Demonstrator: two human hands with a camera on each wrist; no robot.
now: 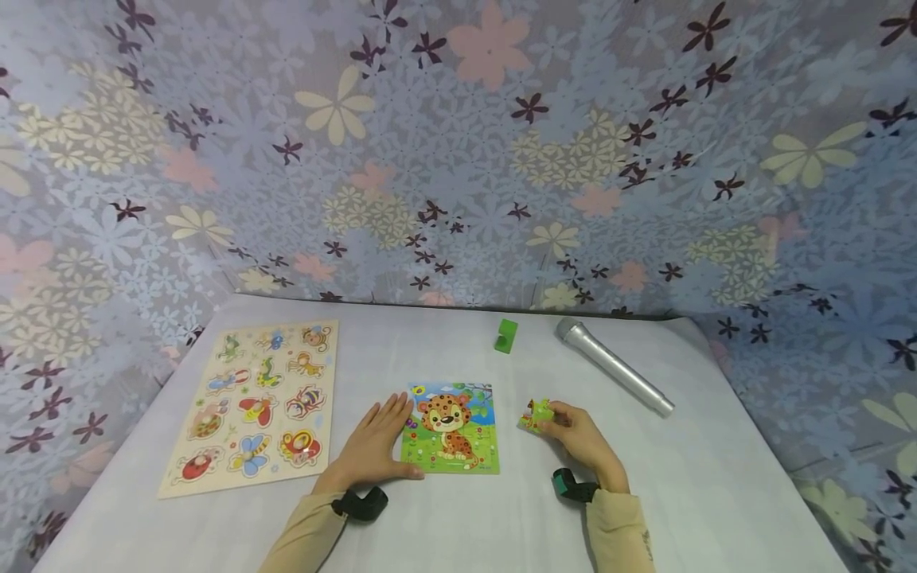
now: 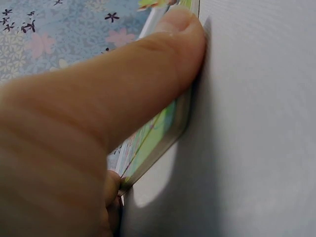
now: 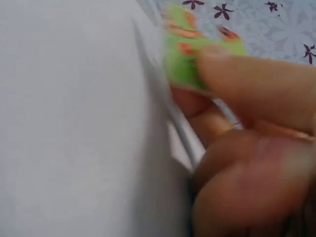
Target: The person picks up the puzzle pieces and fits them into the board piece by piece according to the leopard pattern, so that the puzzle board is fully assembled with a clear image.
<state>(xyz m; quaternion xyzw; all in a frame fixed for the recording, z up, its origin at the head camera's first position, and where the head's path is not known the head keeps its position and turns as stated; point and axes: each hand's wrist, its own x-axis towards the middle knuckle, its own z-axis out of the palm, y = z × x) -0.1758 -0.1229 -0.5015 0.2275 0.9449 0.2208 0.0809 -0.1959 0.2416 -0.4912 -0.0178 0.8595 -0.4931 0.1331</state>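
A square leopard puzzle (image 1: 449, 430) with a green meadow background lies flat before me. My left hand (image 1: 376, 446) rests along its left side, fingers extended, with the thumb at the lower edge. In the left wrist view that thumb (image 2: 153, 59) lies over the edge of the puzzle (image 2: 153, 143). Right of the puzzle, my right hand (image 1: 579, 436) pinches a green jigsaw piece (image 1: 536, 415) with orange and red markings between thumb and fingers. The right wrist view shows the same piece (image 3: 182, 54), blurred, its near part covered by the thumb.
A wooden peg board (image 1: 243, 414) with insect pictures lies on the left. Behind the puzzle sits a small green block-like object (image 1: 505, 336). At the back right lies a silver microphone (image 1: 616, 366). Flowered cloth (image 1: 458, 191) hangs along the table's back edge.
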